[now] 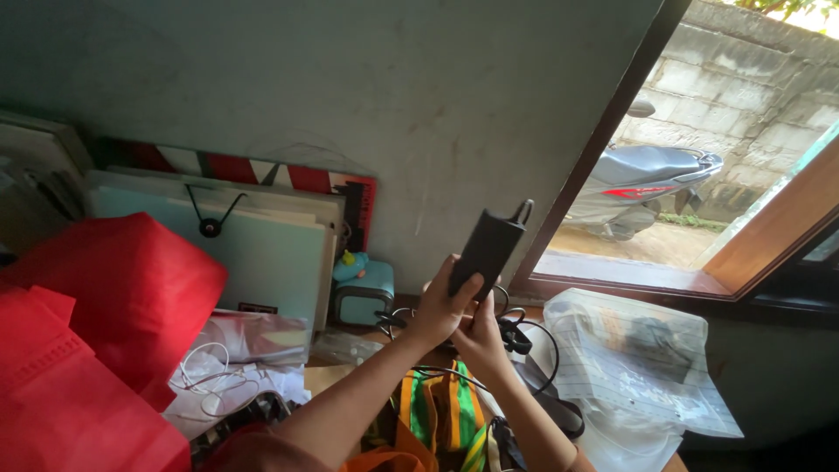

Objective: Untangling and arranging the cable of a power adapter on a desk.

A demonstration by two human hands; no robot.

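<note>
— Fingers (pixel 468 288) of the left hand (pixel 440 308) are curling tight around the lower part of a black power brick (pixel 489 245), aren't they?

— Yes, they are closing fully on it, with the thumb lying along its front face. The brick is standing tilted, its top leaning toward the window frame (pixel 603 140), and it is being held up in front of the grey wall (pixel 367 96).

— And the right hand (pixel 481 336)?

— It is sitting just below the left one, touching it. Its fingers are folding in around the bottom end of the brick, where the black cable (pixel 524 336) is coming out, but how firmly they are gripping I cannot tell.

— Where is the cable going?

— It is looping down and to the right, toward a clear plastic bag (pixel 638 367) lying under the window.

— What is lying around the arms?

— A striped green and orange bag (pixel 441 419) is sitting directly beneath the wrists. To the left, a red fabric bag (pixel 96 341) is filling the corner, with a white cord (pixel 205 380) resting beside it. A pale blue board (pixel 253 253) is leaning on the wall, and a small teal case (pixel 363 293) is standing next to it.

— Anything outside?

— A grey scooter (pixel 642 179) is parked beyond the window, in front of a block wall (pixel 743 87).
</note>
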